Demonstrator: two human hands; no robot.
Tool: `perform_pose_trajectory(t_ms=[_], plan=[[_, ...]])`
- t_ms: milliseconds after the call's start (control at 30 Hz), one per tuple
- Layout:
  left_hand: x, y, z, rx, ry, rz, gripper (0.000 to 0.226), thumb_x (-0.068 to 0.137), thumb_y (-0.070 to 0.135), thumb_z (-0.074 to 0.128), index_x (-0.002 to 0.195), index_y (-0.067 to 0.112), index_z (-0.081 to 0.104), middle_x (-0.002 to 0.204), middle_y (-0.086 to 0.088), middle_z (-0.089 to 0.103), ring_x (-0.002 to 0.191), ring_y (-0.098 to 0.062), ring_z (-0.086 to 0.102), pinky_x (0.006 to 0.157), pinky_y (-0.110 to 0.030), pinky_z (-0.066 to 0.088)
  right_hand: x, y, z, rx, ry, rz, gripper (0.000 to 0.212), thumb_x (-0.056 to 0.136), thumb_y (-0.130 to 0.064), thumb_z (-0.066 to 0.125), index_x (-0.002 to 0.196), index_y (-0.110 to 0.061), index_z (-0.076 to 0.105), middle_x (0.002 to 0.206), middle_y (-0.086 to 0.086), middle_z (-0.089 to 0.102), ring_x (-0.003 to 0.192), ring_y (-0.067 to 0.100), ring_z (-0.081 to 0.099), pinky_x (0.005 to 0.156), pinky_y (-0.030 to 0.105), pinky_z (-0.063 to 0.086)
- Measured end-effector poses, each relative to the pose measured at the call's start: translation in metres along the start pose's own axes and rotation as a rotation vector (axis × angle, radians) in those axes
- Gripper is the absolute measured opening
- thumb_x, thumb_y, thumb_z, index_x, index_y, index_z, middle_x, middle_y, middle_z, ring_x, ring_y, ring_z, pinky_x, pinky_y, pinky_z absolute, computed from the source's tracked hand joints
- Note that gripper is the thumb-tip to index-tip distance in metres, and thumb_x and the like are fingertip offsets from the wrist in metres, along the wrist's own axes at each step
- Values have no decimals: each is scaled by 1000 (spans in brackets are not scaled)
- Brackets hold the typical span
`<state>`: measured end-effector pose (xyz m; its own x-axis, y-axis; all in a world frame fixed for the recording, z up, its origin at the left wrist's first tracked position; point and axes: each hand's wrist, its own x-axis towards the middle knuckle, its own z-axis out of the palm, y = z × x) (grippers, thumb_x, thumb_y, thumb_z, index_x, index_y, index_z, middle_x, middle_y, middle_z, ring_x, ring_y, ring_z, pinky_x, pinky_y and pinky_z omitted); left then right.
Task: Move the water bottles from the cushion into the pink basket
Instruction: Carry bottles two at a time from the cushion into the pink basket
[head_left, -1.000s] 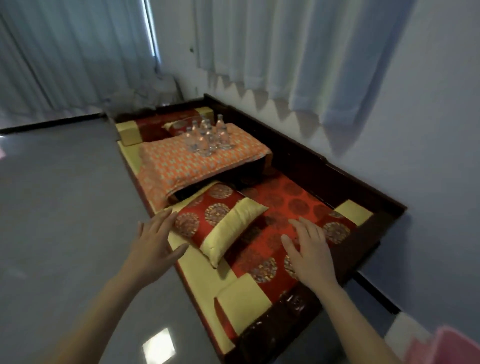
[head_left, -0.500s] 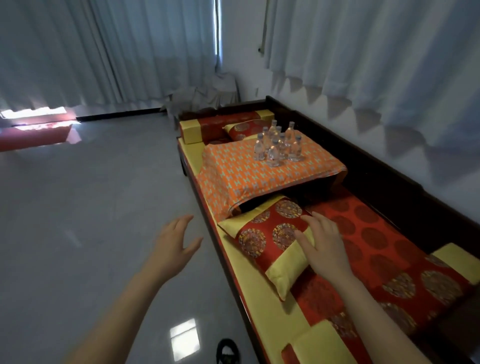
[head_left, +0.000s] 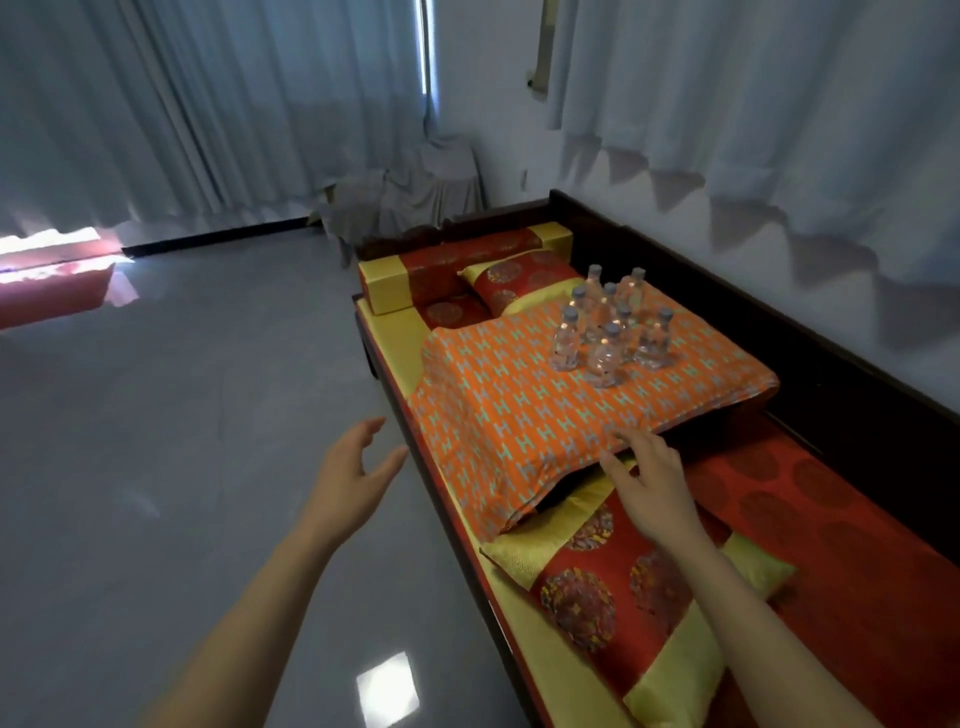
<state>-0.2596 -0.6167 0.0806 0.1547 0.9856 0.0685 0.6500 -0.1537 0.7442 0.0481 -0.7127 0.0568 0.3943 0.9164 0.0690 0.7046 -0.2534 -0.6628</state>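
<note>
Several clear water bottles (head_left: 605, 332) with grey caps stand upright in a cluster on the orange patterned cushion (head_left: 524, 405), toward its far right side. My left hand (head_left: 353, 473) hangs over the floor just left of the bench edge, fingers spread and holding nothing. My right hand (head_left: 649, 483) hovers at the near edge of the orange cushion, above a red and yellow pillow (head_left: 613, 587), also with fingers apart and holding nothing. Both hands are well short of the bottles. The pink basket is out of view.
The cushion lies on a long dark wooden bench (head_left: 852, 374) with red and gold padding, along the curtained right wall. More red and yellow pillows (head_left: 467, 270) sit at the far end. Grey glossy floor (head_left: 182, 415) stretches to the left. A draped cloth heap (head_left: 410, 192) stands in the corner.
The view has advanced along the bench toward the orange cushion and bottles. The pink basket, seen at the lower right one second ago, has left the view. Both hands stay open.
</note>
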Motion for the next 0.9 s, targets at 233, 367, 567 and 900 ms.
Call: perform_pose_trajectory(t_ms=[233, 367, 567, 900], plan=[[142, -39, -17, -95, -40, 21, 49, 88, 30, 63, 131, 13, 50, 131, -2, 55, 122, -19, 51, 96, -31, 40, 101, -34, 49, 82, 105, 120, 41, 93, -39, 54, 128, -20, 53, 128, 2, 49, 125, 22, 40, 103, 40, 35], [238, -50, -32, -126, -126, 90, 49, 88, 31, 63, 131, 13, 50, 130, -2, 56, 113, -14, 52, 90, -29, 39, 144, -54, 75, 98, 218, 198, 40, 91, -34, 60, 125, -14, 57, 126, 7, 55, 123, 26, 46, 99, 35, 33], [344, -54, -7, -183, -294, 134, 49, 87, 32, 64, 131, 15, 50, 126, 0, 57, 114, -19, 54, 94, -37, 46, 190, -70, 94, 111, 339, 343, 44, 87, -39, 59, 123, -13, 58, 126, 8, 57, 122, 26, 47, 106, 44, 34], [451, -32, 110, -175, -557, 269, 49, 83, 24, 70, 126, 11, 53, 121, -4, 60, 107, -18, 57, 86, -30, 44, 262, -16, 98, 98, 407, 583, 47, 87, -39, 57, 128, -16, 54, 129, 9, 53, 124, 30, 43, 103, 40, 32]])
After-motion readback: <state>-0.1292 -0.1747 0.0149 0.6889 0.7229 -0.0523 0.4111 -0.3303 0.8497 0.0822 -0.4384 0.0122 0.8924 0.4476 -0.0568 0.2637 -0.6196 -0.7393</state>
